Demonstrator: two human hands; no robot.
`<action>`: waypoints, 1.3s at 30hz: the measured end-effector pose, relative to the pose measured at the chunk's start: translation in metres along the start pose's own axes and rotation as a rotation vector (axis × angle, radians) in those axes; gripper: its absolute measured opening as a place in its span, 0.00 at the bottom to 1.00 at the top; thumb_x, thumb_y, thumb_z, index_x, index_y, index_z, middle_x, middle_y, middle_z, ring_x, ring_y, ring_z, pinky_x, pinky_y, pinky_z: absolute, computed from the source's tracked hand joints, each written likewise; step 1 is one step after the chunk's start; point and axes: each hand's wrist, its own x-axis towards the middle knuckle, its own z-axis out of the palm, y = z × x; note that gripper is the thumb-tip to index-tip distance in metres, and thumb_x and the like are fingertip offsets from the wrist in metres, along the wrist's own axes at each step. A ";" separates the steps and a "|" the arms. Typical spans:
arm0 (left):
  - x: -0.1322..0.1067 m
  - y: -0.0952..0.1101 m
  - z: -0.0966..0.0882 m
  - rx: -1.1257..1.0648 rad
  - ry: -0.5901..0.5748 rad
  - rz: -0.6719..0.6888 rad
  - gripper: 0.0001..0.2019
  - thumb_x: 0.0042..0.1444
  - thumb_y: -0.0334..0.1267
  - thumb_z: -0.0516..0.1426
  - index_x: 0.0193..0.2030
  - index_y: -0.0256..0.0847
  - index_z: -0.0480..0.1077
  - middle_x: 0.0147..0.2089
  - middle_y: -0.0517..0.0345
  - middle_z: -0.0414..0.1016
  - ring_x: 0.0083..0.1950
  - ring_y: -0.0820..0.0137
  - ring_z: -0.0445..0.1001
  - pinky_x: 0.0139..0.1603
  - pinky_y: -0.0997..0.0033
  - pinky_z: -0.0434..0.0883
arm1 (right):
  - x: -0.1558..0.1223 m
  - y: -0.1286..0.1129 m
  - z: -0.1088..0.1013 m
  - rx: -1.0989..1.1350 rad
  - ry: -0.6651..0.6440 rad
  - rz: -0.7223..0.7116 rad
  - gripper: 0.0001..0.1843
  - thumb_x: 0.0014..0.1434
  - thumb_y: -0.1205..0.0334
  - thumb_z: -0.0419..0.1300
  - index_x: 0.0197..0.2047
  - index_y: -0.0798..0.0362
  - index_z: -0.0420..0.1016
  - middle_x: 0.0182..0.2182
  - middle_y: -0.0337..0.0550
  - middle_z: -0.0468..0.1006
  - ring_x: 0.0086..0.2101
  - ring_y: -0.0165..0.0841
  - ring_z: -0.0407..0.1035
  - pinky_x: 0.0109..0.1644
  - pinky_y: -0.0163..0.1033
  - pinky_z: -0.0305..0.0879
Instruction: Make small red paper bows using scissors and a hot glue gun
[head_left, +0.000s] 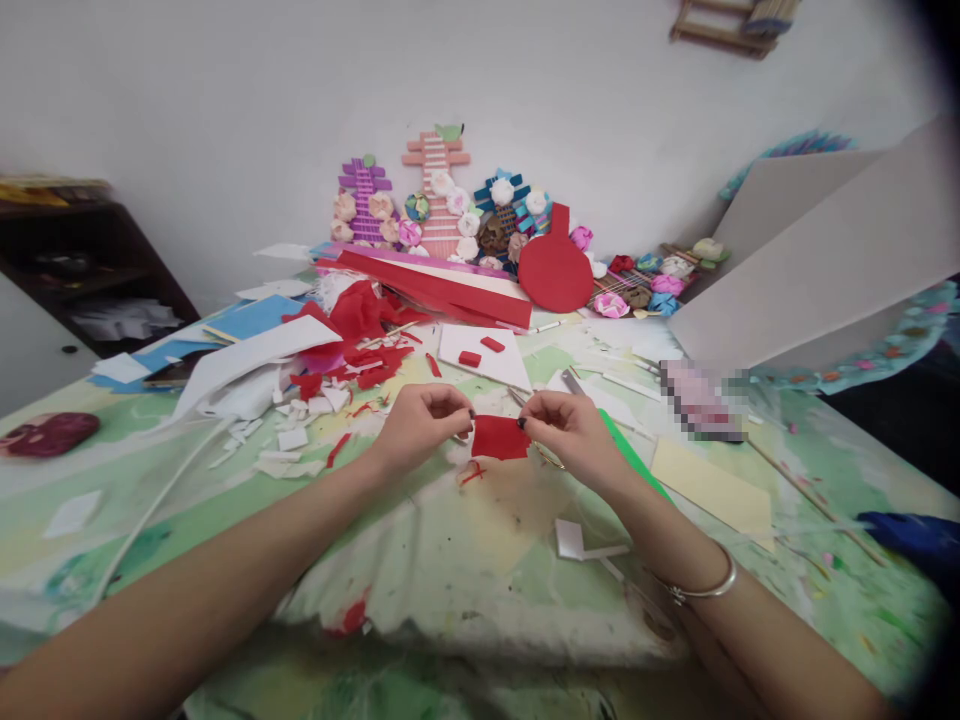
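Note:
A small red piece of paper or fabric (501,440) is spread between my two hands, just above the table. My left hand (421,425) pinches near its upper left corner, and my right hand (571,432) grips the upper right corner between thumb and fingers. Under my right hand a gold-coloured loop (553,458) shows, perhaps a scissors handle; most of it is hidden. Beyond my hands, two small red-covered blocks (470,359) lie on a white board (450,342). Thin red scraps (472,472) sit just below the red piece.
Red and white scraps (311,402) litter the left side. Against the wall stand a red paddle shape (556,270) and stick crafts with paper flowers (437,200). A green strip (634,455), pale yellow sheet (709,485) and large grey-white panel (810,240) are on the right.

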 end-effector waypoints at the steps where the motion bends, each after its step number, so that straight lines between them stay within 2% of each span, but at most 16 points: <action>1: 0.000 -0.001 0.000 -0.005 0.014 0.020 0.02 0.43 0.30 0.56 0.23 0.35 0.71 0.21 0.60 0.72 0.25 0.73 0.70 0.29 0.74 0.68 | 0.000 0.000 0.000 0.008 0.003 0.005 0.04 0.49 0.68 0.55 0.27 0.55 0.71 0.22 0.37 0.72 0.25 0.27 0.64 0.29 0.31 0.57; 4: 0.001 -0.004 0.001 -0.075 0.026 0.092 0.04 0.46 0.34 0.59 0.30 0.36 0.70 0.31 0.56 0.74 0.34 0.70 0.74 0.36 0.72 0.69 | -0.001 -0.001 0.002 0.028 0.000 -0.006 0.05 0.49 0.68 0.55 0.27 0.55 0.72 0.23 0.37 0.72 0.26 0.27 0.64 0.30 0.32 0.58; 7: 0.002 -0.008 0.004 -0.160 -0.071 0.075 0.17 0.44 0.39 0.65 0.40 0.38 0.68 0.44 0.52 0.73 0.45 0.65 0.74 0.42 0.68 0.70 | -0.002 -0.003 0.006 0.062 -0.029 -0.038 0.05 0.49 0.69 0.55 0.28 0.55 0.72 0.24 0.37 0.72 0.26 0.27 0.64 0.31 0.32 0.58; 9: 0.003 -0.011 0.005 -0.176 -0.168 0.029 0.18 0.44 0.39 0.66 0.41 0.37 0.69 0.42 0.53 0.74 0.43 0.66 0.74 0.43 0.67 0.70 | -0.003 -0.003 0.007 0.072 -0.051 -0.040 0.05 0.49 0.69 0.55 0.28 0.55 0.72 0.24 0.36 0.71 0.27 0.27 0.63 0.31 0.32 0.57; 12: 0.003 -0.012 0.004 -0.156 -0.249 -0.011 0.11 0.48 0.38 0.64 0.35 0.35 0.71 0.34 0.56 0.74 0.35 0.71 0.73 0.40 0.70 0.70 | -0.003 -0.002 0.009 0.087 -0.075 0.003 0.05 0.49 0.69 0.54 0.26 0.55 0.71 0.23 0.36 0.70 0.26 0.27 0.62 0.30 0.32 0.57; 17: 0.002 -0.011 0.003 -0.186 -0.236 -0.026 0.09 0.47 0.37 0.65 0.33 0.35 0.72 0.32 0.58 0.74 0.33 0.73 0.72 0.36 0.74 0.69 | -0.003 -0.004 0.011 0.096 -0.090 0.036 0.05 0.53 0.65 0.56 0.30 0.55 0.72 0.25 0.37 0.72 0.28 0.28 0.65 0.31 0.32 0.59; 21: 0.004 -0.011 0.003 -0.205 -0.267 -0.027 0.10 0.45 0.37 0.66 0.32 0.35 0.72 0.31 0.58 0.75 0.32 0.73 0.73 0.35 0.74 0.69 | -0.005 -0.007 0.016 0.105 -0.149 0.030 0.09 0.54 0.59 0.59 0.32 0.57 0.74 0.29 0.42 0.75 0.29 0.29 0.66 0.32 0.34 0.61; 24: 0.007 -0.012 0.003 -0.199 -0.254 -0.026 0.11 0.43 0.36 0.67 0.33 0.35 0.72 0.31 0.58 0.75 0.32 0.73 0.73 0.35 0.74 0.69 | -0.004 -0.004 0.016 0.092 -0.146 0.021 0.08 0.54 0.61 0.59 0.29 0.57 0.74 0.26 0.41 0.75 0.28 0.29 0.65 0.33 0.34 0.61; 33: 0.010 -0.010 -0.005 -0.177 -0.223 -0.033 0.11 0.45 0.33 0.64 0.35 0.35 0.70 0.29 0.60 0.73 0.31 0.75 0.72 0.34 0.75 0.68 | 0.002 0.000 -0.004 0.036 -0.203 0.008 0.06 0.54 0.63 0.59 0.29 0.56 0.74 0.22 0.36 0.71 0.24 0.25 0.61 0.28 0.32 0.56; 39: 0.011 -0.010 -0.006 -0.190 -0.203 -0.052 0.11 0.44 0.35 0.65 0.32 0.35 0.69 0.27 0.60 0.73 0.29 0.74 0.72 0.33 0.75 0.69 | 0.003 0.002 -0.006 0.038 -0.125 0.027 0.08 0.53 0.60 0.59 0.29 0.56 0.72 0.24 0.38 0.72 0.25 0.27 0.63 0.28 0.32 0.57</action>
